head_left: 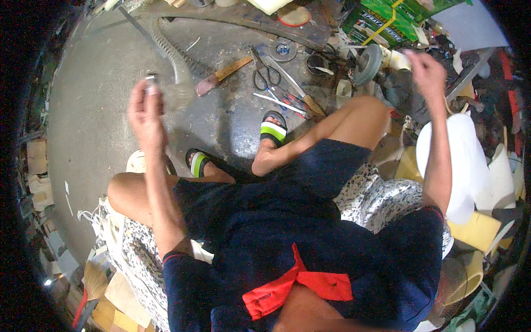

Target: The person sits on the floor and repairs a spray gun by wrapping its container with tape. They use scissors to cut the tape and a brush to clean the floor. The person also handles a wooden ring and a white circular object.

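Holding a small silvery metal piece (pixel 150 83) up in front, the left hand (pixel 145 108) has its fingers closed around it, pinched near the top, while the right hand (pixel 425 69) is raised well apart on the other side, fingers curled loosely; whether it grips anything I cannot tell, as it is blurred. To do this well, I judge the pinch should stay firm and the wrist steady, with the piece kept clear of the knee below, and the right hand brought in slowly so nothing is knocked loose over the cluttered floor (pixel 99 110).

Between the two hands, on the floor, lie one pair of scissors (pixel 264 71), one wooden-handled tool (pixel 221 76) nearer the left hand, and one grey wheel (pixel 368 63) just beside the right hand. A ribbed hose (pixel 171 58) runs just past the left hand. Below the hands are two sandals (pixel 273 128), each with a green and white band. Under the right forearm stands one white curved panel (pixel 464 166). Several thin rods lie beside the scissors, too tangled to count
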Demonstrator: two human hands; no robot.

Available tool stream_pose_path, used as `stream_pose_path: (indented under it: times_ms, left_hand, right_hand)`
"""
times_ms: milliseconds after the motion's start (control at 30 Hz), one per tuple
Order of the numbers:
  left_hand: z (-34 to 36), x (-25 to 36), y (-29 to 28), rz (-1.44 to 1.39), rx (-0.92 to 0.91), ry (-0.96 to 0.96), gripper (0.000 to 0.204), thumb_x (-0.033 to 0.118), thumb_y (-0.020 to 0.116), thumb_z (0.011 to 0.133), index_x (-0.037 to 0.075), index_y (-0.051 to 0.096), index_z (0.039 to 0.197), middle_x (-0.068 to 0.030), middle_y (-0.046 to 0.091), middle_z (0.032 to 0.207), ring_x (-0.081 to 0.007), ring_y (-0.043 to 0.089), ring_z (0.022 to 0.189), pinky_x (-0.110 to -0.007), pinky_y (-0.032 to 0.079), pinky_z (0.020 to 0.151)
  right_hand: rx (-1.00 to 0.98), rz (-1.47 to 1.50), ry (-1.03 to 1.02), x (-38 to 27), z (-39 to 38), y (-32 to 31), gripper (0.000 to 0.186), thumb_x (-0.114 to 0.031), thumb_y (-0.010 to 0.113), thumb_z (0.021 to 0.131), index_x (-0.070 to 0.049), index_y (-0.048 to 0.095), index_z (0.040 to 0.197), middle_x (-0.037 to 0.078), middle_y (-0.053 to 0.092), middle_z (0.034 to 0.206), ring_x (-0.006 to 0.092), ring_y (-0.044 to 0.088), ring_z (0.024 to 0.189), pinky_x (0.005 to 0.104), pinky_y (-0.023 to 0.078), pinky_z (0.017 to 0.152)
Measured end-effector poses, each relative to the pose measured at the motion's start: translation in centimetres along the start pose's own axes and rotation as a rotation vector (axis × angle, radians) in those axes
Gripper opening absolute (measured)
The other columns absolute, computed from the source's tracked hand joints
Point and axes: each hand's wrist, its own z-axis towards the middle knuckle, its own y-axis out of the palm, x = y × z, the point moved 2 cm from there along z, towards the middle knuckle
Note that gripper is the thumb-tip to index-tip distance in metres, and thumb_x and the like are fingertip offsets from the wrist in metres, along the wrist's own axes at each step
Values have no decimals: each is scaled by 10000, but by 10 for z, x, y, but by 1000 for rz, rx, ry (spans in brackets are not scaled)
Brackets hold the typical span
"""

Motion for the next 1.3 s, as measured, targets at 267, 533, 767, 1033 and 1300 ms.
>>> stream_pose_path:
  times_ms: [267,533,767,1033,1300]
  left_hand:
    - [-29,-88,24,-83,16,-279,243,218,643,933,44,598,1096,66,523,752,-28,414,625,-197,319,545]
    - [-19,-87,-14,190,297,-55,281,220,672,913,14,628,1099,41,530,759,-51,402,640,-218,341,558]
    - [-14,-97,-26,218,354,-100,224,174,653,910,-4,643,1046,-12,604,852,-84,510,746,-240,430,655]
    - [0,-112,-35,56,358,-176,193,213,609,947,21,601,931,3,568,743,-69,490,679,-247,418,602]
    - [11,-112,-25,68,198,-339,256,267,599,939,18,581,997,-82,547,696,-121,476,643,-304,443,611]
  right_hand:
    - [-599,96,-27,-110,-9,98,198,-204,669,889,-8,651,871,64,569,686,129,487,607,305,425,571]
    - [-566,231,-199,-156,-4,209,301,-320,685,838,-28,689,912,182,682,813,353,667,756,420,517,709]
    - [-225,356,-99,-276,88,306,487,-399,663,848,24,635,1088,234,687,876,353,680,859,427,524,785]
    - [-161,228,54,-388,258,338,765,-625,603,802,95,641,1056,299,662,1013,409,652,983,450,504,881]
    - [-145,-156,18,-400,301,342,561,-461,663,823,44,659,1066,293,638,1109,444,610,1059,485,483,909]
